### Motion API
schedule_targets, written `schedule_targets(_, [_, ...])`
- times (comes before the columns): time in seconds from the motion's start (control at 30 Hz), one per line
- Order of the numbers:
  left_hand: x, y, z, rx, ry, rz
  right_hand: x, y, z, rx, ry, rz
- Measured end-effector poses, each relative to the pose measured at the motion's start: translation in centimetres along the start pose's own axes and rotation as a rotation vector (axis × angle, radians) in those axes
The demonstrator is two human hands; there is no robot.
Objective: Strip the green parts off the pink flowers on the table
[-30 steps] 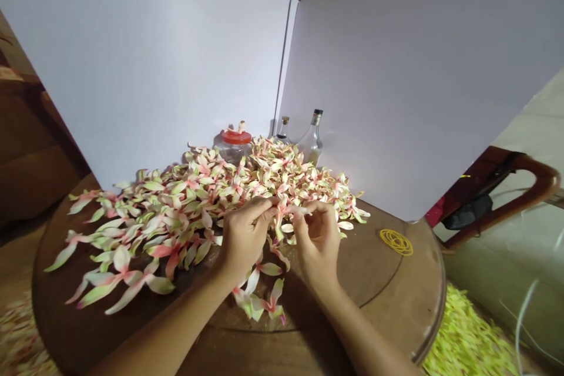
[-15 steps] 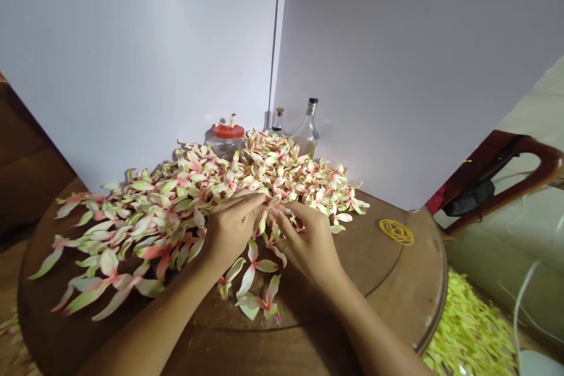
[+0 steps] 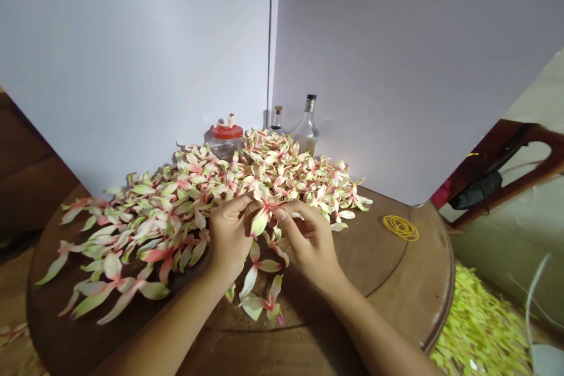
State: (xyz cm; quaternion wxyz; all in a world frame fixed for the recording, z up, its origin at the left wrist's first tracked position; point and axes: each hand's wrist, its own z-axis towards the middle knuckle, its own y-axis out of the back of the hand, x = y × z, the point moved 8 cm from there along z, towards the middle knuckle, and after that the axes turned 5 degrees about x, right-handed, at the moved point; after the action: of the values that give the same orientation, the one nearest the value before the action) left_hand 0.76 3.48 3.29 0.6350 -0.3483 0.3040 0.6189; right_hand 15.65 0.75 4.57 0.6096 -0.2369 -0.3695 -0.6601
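Note:
Between my two hands is a pale pink-and-green flower point(image 3: 263, 210), held up just above the table. My left hand point(image 3: 232, 232) pinches it from the left, with the fingertips partly hidden behind the petals. From the right, the thumb and fingers of my right hand point(image 3: 307, 238) close on its edge. A big heap of similar flowers point(image 3: 282, 167) spreads behind and to the left of my hands. Below them, a few single flowers point(image 3: 267, 301) lie on the brown round table point(image 3: 379, 329).
A red-lidded jar point(image 3: 226, 140) and two glass bottles point(image 3: 307, 129) stand behind the heap. Yellow rubber bands point(image 3: 400, 228) lie at the table's right. White panels point(image 3: 374, 70) rise at the back. Yellow-green pieces point(image 3: 480, 323) cover the floor at right, near a wooden chair point(image 3: 535, 164).
The flower in my hands now shows more fully, its petals opened toward me. My left hand has turned a little. The whole view has shifted slightly.

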Motion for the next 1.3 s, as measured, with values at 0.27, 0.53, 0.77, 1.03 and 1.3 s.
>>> schedule_targets(0.27, [0.7,-0.1,-0.2,0.02,0.028,-0.044,0.0,-0.4,0.0,0.043,0.007,0.074])
schedule_targets(0.53, [1.8,-1.2,-0.4,-0.042,0.327,-0.392,0.3,-0.4,-0.3,0.064,0.042,0.094])
schedule_targets(0.77, [3.3,1.7,0.7,-0.122,0.293,-0.327,0.4,1.3,-0.5,-0.046,0.101,0.158])
schedule_targets(1.03, [3.6,2.8,1.5,-0.175,0.255,-0.271,-0.8,1.9,0.0,-0.124,0.013,0.261])
schedule_targets(1.3, [4.5,6.5,3.4,-0.318,0.231,-0.317,-0.1,2.1,1.1,0.008,-0.054,0.567])
